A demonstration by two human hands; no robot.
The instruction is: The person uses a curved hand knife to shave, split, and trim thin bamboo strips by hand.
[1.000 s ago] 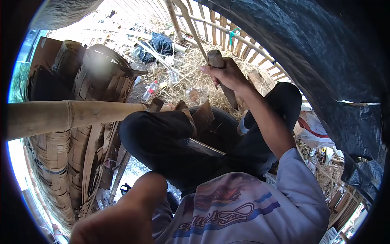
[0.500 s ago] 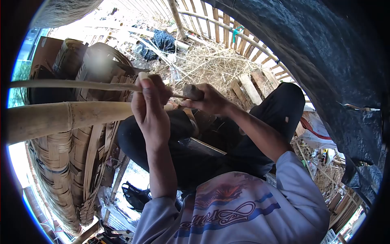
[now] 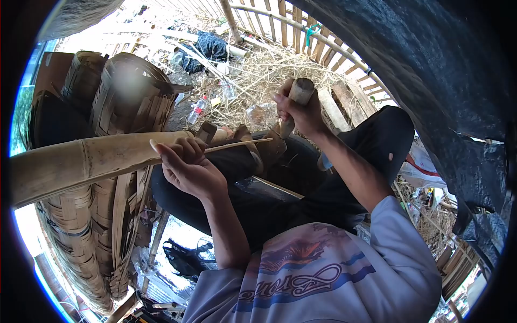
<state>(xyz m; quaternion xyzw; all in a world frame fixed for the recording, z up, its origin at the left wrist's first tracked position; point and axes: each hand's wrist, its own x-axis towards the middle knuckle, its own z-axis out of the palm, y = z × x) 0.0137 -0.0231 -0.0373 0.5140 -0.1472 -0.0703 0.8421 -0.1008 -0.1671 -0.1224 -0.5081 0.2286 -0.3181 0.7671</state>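
My left hand (image 3: 188, 167) is closed around a thin bamboo strip (image 3: 237, 145), whose pale tip points right across my lap. Just behind that hand lies a thick bamboo pole (image 3: 81, 153), coming in from the left edge. My right hand (image 3: 306, 113), raised over my right leg, grips the stout wooden handle of a knife (image 3: 304, 91), its butt end up. Below the fist the handle continues down to a brownish flat part that looks like the blade, hard to separate from the dark background. The strip's tip and the knife appear close together; contact is unclear.
Rolled woven bamboo (image 3: 126, 91) stands at the left. Straw (image 3: 280, 78) covers the ground ahead, with a plastic bottle (image 3: 197, 109) and wood planks (image 3: 347, 102). A slatted bamboo fence (image 3: 296, 29) runs behind. Dark sheeting (image 3: 431, 81) hangs on the right.
My right hand has risen and turned, bringing the knife handle from sideways to upright. My left hand has dropped lower; the strip's long left part no longer shows, and its tip now points right.
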